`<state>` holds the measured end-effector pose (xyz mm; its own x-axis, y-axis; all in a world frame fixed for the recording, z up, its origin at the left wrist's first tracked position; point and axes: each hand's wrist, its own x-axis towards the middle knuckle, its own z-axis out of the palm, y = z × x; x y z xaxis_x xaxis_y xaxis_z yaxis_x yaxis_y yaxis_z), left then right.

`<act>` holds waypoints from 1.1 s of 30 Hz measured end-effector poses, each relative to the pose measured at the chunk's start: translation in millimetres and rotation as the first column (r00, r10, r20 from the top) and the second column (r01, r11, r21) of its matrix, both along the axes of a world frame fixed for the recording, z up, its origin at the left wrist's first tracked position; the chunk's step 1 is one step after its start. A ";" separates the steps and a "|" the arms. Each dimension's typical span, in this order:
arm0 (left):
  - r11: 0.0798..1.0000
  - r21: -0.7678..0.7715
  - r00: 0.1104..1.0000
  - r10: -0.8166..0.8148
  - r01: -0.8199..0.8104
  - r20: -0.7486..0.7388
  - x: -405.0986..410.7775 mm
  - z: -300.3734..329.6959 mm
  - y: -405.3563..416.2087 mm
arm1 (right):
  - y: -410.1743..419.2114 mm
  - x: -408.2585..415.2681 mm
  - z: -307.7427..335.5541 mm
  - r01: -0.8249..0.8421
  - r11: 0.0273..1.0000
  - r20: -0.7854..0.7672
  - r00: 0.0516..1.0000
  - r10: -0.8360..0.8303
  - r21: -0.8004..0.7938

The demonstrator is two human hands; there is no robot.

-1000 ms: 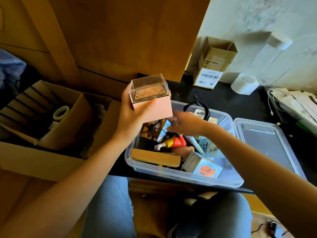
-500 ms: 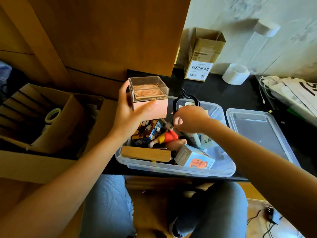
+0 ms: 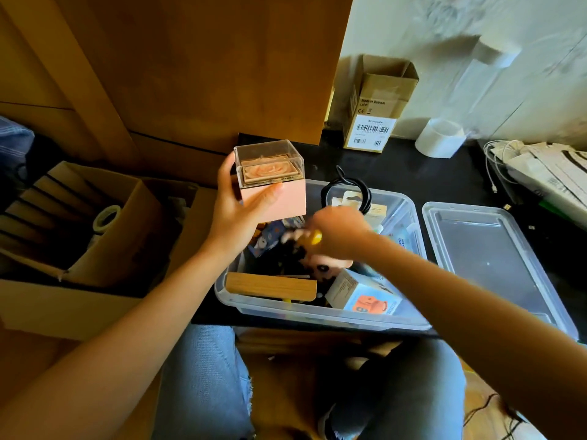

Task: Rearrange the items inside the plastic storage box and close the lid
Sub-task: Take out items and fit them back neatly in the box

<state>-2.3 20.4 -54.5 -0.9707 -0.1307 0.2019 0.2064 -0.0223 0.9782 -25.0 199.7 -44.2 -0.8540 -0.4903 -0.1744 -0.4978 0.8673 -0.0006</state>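
Observation:
The clear plastic storage box stands open on the black desk, full of small items. Its lid lies flat to the right of it. My left hand holds a pink box with a clear top above the storage box's back left corner. My right hand is inside the storage box, blurred, gripping a yellow and red toy figure. A wooden block lies at the front left inside. A small carton with an orange picture sits at the front right. A black cable loop lies at the back.
An open cardboard box with a tape roll stands left of the desk. A tall cardboard carton and a white roll stand at the back by the wall. White cables and papers lie at the far right. My knees are below the desk edge.
My right hand moved down and left inside the storage box and now grips the toy figure. My left hand keeps holding the pink box in about the same place.

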 end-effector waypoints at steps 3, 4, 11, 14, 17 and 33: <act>1.000 0.021 1.000 0.012 -0.012 0.011 0.4 0.1 -1.2 | 26.8 -10.7 16.0 0.296 0.857 0.087 0.954 -0.286 -0.421; 1.000 0.018 1.000 0.009 -0.009 0.009 0.9 0.5 -1.3 | 33.2 -11.7 17.7 0.348 0.778 0.125 0.934 -0.334 -0.523; 1.000 -0.003 1.000 0.026 -0.026 0.006 2.8 2.8 0.8 | 25.9 -8.4 13.8 0.455 0.541 0.220 0.869 -0.443 -0.708; 0.997 0.031 0.998 0.064 -0.064 0.007 1.8 2.2 -0.2 | 3.8 -11.5 14.8 0.517 0.562 0.304 0.849 -0.432 -0.646; 0.992 0.067 0.994 0.106 -0.107 0.017 1.6 3.7 -1.4 | -17.5 -9.7 15.2 0.428 0.798 0.450 0.864 -0.224 -0.424; 0.997 0.023 0.997 0.066 -0.067 0.045 1.2 2.2 0.7 | -23.3 -11.6 -29.0 -0.086 0.955 0.114 0.992 0.055 0.283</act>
<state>-1.1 21.1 -52.3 -0.9676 -0.1996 0.1545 0.1644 -0.0342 0.9858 -36.6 176.4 -73.2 -0.7887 -0.4649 -0.4024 -0.5682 0.8011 0.1881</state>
